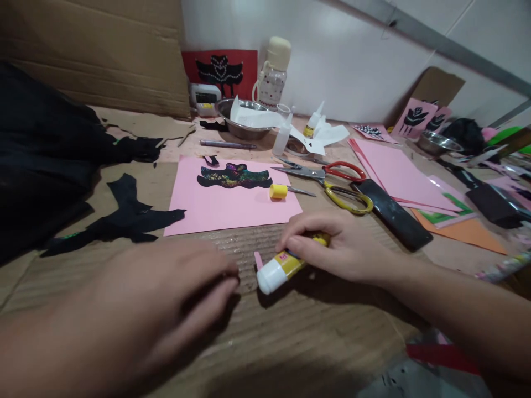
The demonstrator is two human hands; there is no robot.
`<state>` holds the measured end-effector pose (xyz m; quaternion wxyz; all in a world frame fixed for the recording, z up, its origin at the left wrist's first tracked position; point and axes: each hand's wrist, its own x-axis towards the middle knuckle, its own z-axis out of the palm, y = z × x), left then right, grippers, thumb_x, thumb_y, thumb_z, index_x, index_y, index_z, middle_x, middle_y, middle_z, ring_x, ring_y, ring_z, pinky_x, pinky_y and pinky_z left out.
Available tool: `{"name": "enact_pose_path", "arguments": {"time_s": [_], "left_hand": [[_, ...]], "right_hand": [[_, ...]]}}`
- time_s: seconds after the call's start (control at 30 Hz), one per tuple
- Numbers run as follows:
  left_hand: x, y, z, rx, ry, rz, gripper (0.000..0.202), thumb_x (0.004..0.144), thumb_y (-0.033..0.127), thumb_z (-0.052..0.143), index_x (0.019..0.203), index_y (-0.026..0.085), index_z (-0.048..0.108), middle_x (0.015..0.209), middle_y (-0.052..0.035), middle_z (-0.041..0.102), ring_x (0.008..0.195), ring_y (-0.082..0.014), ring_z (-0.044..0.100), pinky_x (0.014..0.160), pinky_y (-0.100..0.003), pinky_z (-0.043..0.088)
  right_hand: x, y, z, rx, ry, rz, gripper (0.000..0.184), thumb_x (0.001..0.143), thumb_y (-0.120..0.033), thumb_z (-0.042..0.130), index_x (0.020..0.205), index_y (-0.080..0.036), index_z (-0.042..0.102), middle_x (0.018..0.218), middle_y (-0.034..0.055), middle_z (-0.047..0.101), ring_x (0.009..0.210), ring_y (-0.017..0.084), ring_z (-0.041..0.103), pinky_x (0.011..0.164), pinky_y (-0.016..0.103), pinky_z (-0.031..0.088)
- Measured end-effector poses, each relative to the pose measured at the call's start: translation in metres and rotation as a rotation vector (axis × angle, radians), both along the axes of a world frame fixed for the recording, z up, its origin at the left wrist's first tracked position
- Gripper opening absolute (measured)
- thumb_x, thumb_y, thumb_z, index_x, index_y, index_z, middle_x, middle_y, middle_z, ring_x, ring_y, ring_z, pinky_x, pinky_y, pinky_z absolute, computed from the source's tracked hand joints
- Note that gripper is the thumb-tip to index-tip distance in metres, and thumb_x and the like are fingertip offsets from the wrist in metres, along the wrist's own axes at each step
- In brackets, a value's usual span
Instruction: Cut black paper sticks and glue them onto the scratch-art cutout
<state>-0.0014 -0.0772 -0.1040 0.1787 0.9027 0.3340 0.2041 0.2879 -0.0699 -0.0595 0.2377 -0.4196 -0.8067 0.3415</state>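
Note:
My right hand (332, 243) is closed around a yellow glue stick (295, 264), its white end pointing left and down at the cardboard. A small pink paper strip (258, 260) lies beside that end. My left hand (178, 298) is low over the cardboard, left of the glue stick, with thumb and fingertips drawn together; anything between them is hidden. Beyond both hands lies a pink sheet (232, 213) bearing a wavy black cutout (234, 177) with coloured glitter. On the sheet's right side rests a yellow cap (277, 191).
Scissors (348, 188) with red and yellow handles and a black phone (392, 213) lie to the right, near stacked pink paper (409, 171). Black cloth scraps (128, 213) are at left. A metal bowl (249, 130), glue bottles (282, 135) and a drinking bottle (271, 77) stand behind.

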Motion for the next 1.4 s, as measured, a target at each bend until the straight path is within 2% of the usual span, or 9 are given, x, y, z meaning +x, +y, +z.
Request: {"name": "enact_pose_path", "arguments": {"time_s": [0.17, 0.37, 0.5, 0.67, 0.73, 0.9, 1.03, 1.17, 1.4], "left_hand": [[0.007, 0.024, 0.018, -0.381, -0.209, -0.029, 0.030, 0.108, 0.042, 0.057, 0.098, 0.033, 0.084, 0.091, 0.0059, 0.085, 0.079, -0.0157, 0.079, 0.072, -0.021, 0.060], [0.013, 0.021, 0.025, -0.541, -0.192, 0.012, 0.025, 0.099, 0.045, 0.065, 0.095, 0.031, 0.086, 0.091, 0.0042, 0.087, 0.081, -0.0185, 0.080, 0.075, -0.024, 0.063], [0.013, 0.024, 0.026, -0.470, -0.189, 0.030, 0.023, 0.099, 0.042, 0.064, 0.095, 0.030, 0.084, 0.089, 0.0042, 0.085, 0.079, -0.0175, 0.078, 0.071, -0.023, 0.061], [0.010, 0.020, 0.018, -0.111, -0.155, 0.002, 0.022, 0.101, 0.029, 0.059, 0.100, 0.027, 0.081, 0.089, 0.0033, 0.083, 0.076, -0.0168, 0.075, 0.067, -0.025, 0.055], [0.010, 0.019, 0.015, -0.032, -0.121, -0.043, 0.026, 0.101, 0.024, 0.056, 0.101, 0.028, 0.081, 0.090, 0.0035, 0.083, 0.078, -0.0171, 0.076, 0.070, -0.026, 0.055], [0.009, 0.024, 0.014, -0.098, -0.108, -0.002, 0.029, 0.104, 0.033, 0.057, 0.111, 0.026, 0.083, 0.103, -0.0022, 0.087, 0.090, -0.0216, 0.079, 0.079, -0.032, 0.058], [0.010, 0.027, 0.020, -0.221, -0.172, -0.020, 0.024, 0.102, 0.035, 0.061, 0.102, 0.030, 0.085, 0.098, 0.0030, 0.086, 0.091, -0.0190, 0.079, 0.082, -0.029, 0.058], [0.013, 0.027, 0.025, -0.311, -0.202, -0.029, 0.023, 0.101, 0.036, 0.063, 0.092, 0.033, 0.085, 0.089, 0.0076, 0.084, 0.084, -0.0157, 0.077, 0.078, -0.026, 0.056], [0.013, 0.028, 0.021, -0.312, -0.199, -0.060, 0.019, 0.098, 0.032, 0.068, 0.084, 0.032, 0.081, 0.083, 0.0095, 0.081, 0.080, -0.0145, 0.073, 0.078, -0.026, 0.052]], "right_hand": [[0.004, -0.003, -0.001, 0.323, 0.069, 0.225, 0.006, 0.106, -0.021, 0.075, 0.104, -0.018, 0.080, 0.091, 0.0056, 0.084, 0.080, 0.016, 0.075, 0.077, 0.026, 0.058], [-0.001, -0.006, -0.007, 0.329, 0.085, 0.278, 0.013, 0.109, -0.026, 0.074, 0.108, -0.015, 0.080, 0.089, 0.0057, 0.081, 0.081, 0.015, 0.074, 0.076, 0.025, 0.056], [-0.004, -0.010, -0.003, 0.300, 0.061, 0.259, 0.014, 0.110, -0.028, 0.073, 0.108, -0.017, 0.081, 0.092, 0.0063, 0.084, 0.082, 0.015, 0.076, 0.075, 0.024, 0.057], [-0.007, -0.009, -0.001, 0.155, 0.005, -0.113, 0.023, 0.109, -0.022, 0.064, 0.096, -0.019, 0.083, 0.089, 0.0034, 0.086, 0.078, 0.016, 0.079, 0.071, 0.022, 0.058], [-0.008, -0.008, -0.003, 0.116, 0.019, -0.158, 0.025, 0.108, -0.023, 0.064, 0.092, -0.018, 0.083, 0.086, 0.0029, 0.086, 0.077, 0.016, 0.079, 0.069, 0.021, 0.058], [-0.005, -0.007, -0.003, 0.161, 0.046, 0.037, 0.020, 0.107, -0.024, 0.069, 0.093, -0.016, 0.081, 0.087, 0.0037, 0.085, 0.078, 0.015, 0.078, 0.074, 0.021, 0.058], [-0.002, -0.009, 0.000, 0.273, 0.054, 0.189, 0.014, 0.109, -0.024, 0.073, 0.102, -0.015, 0.080, 0.093, 0.0059, 0.085, 0.081, 0.014, 0.077, 0.075, 0.021, 0.056], [-0.003, -0.010, -0.003, 0.278, 0.061, 0.212, 0.017, 0.111, -0.029, 0.072, 0.102, -0.016, 0.079, 0.092, 0.0054, 0.084, 0.080, 0.014, 0.075, 0.075, 0.022, 0.056], [-0.007, -0.011, -0.009, 0.273, 0.051, 0.240, 0.023, 0.112, -0.034, 0.070, 0.105, -0.015, 0.080, 0.091, 0.0056, 0.082, 0.082, 0.014, 0.073, 0.077, 0.023, 0.055]]}}
